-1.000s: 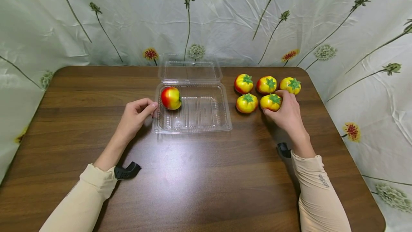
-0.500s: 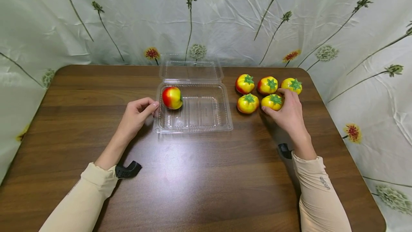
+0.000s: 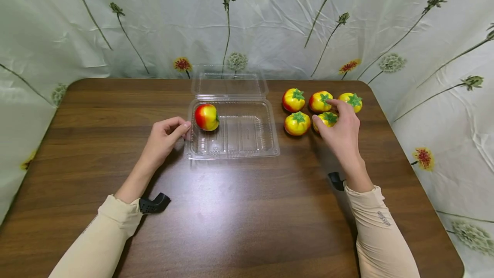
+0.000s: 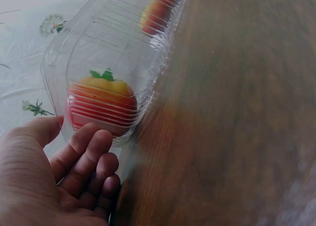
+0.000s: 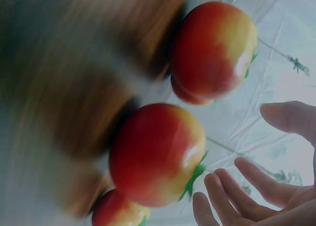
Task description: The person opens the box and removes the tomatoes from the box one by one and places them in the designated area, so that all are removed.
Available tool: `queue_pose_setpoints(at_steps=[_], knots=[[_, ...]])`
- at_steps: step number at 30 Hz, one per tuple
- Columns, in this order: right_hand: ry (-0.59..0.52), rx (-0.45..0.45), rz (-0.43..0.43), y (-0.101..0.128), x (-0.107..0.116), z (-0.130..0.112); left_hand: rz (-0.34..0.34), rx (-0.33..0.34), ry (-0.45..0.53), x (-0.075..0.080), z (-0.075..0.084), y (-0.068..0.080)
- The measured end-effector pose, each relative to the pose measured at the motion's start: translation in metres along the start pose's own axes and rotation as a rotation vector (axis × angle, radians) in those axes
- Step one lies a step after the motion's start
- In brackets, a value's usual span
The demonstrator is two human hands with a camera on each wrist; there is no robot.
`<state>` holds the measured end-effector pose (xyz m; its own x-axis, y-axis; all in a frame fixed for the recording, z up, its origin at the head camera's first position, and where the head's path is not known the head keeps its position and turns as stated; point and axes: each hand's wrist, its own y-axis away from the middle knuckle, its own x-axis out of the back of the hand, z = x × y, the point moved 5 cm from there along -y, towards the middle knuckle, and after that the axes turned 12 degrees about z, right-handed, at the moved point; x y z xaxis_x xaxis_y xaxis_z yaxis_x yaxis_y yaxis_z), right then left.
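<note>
My left hand (image 3: 164, 140) pinches the left rim of a clear plastic clamshell container (image 3: 247, 136), thumb at the rim and curled fingers below it in the left wrist view. The lid (image 3: 229, 83) is folded back. Inside, at the left, a red-and-yellow tomato-like fruit (image 3: 206, 117) with a green leafy top lies on its side. My right hand (image 3: 343, 130) hovers over the front right fruit (image 3: 329, 119) of a group on the table, partly covering it. Thumb and fingers are spread apart, holding nothing; the right wrist view shows a gap between the thumb (image 5: 291, 118) and fingers.
Several matching fruits stand right of the container: one at back left (image 3: 292, 101), one at back middle (image 3: 318, 102), one at back right (image 3: 353, 105) and one at front left (image 3: 296, 125). Behind the brown table (image 3: 231, 226) hangs a flower-print cloth (image 3: 270, 20).
My right hand, which had thumb and fingers around the front right fruit, has risen off it, and the fruit stays in place. My left hand keeps its hold on the container.
</note>
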<state>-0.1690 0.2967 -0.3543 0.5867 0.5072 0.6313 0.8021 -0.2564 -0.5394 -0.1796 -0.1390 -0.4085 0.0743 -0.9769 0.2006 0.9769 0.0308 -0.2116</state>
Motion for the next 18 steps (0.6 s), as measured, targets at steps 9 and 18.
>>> queue_pose_setpoints(at_steps=[9,18], knots=[[-0.032,-0.004,-0.038,0.001,-0.012,-0.022,0.006,-0.008,0.011,0.003,-0.026,-0.005],[-0.083,0.053,-0.036,0.002,-0.023,-0.039,0.0,-0.013,0.035,0.002,-0.022,-0.005]])
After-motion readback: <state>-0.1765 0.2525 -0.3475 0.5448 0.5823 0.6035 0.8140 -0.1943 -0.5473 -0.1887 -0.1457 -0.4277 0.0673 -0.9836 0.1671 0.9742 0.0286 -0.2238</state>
